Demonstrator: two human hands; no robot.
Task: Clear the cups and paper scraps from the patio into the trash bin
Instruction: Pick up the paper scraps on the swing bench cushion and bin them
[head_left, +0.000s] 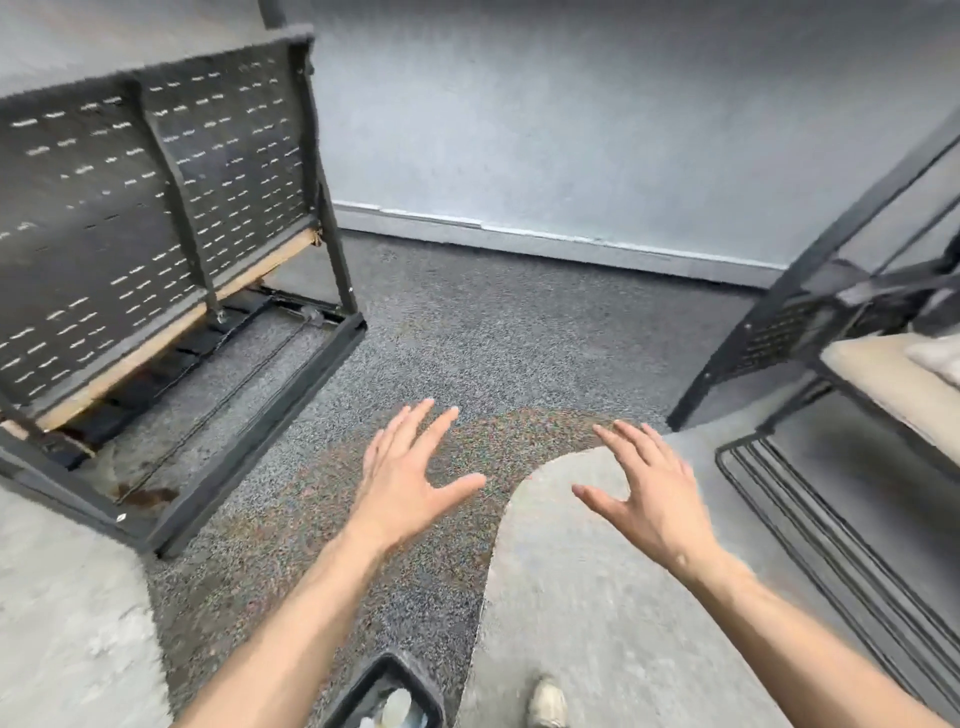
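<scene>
My left hand (410, 478) and my right hand (644, 491) are stretched out in front of me over the speckled patio floor (467, 332), both empty with fingers spread. At the bottom edge stands a black trash bin (363, 693), only its corner in view. Pale crumpled items (397, 709) lie inside it; the blur hides what they are. No loose cup or paper scrap shows on the floor.
An overturned dark metal bench (156, 218) lies at the left, its underside facing me. A dark metal frame with a beige cushion (883, 374) stands at the right. A grey wall (571, 130) closes the back. My shoe (545, 704) rests on pale concrete (597, 597).
</scene>
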